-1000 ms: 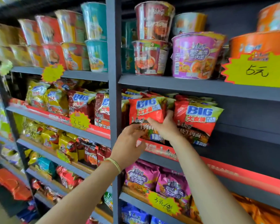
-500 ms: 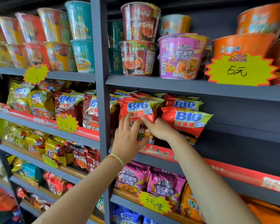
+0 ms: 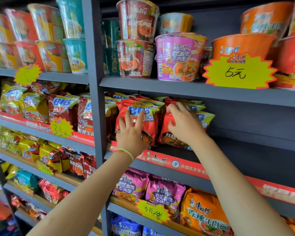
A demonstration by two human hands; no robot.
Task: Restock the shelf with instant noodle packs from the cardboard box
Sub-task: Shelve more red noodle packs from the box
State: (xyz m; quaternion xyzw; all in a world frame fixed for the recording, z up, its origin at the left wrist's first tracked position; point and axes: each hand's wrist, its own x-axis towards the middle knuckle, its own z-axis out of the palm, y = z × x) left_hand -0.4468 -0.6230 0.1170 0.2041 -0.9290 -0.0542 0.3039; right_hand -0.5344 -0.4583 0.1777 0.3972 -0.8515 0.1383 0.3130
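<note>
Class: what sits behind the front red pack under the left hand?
Behind the red pack under the left hand, tops of more packs show in a row. How far back it runs is hidden.

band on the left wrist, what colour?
Light yellow-green, a thin band around the left wrist, just below the left hand. Head view, the only one, shows it.

My arms [image 3: 85,193] are bare to the elbow, with a thin yellow-green band [image 3: 127,152] round my left wrist.
</note>
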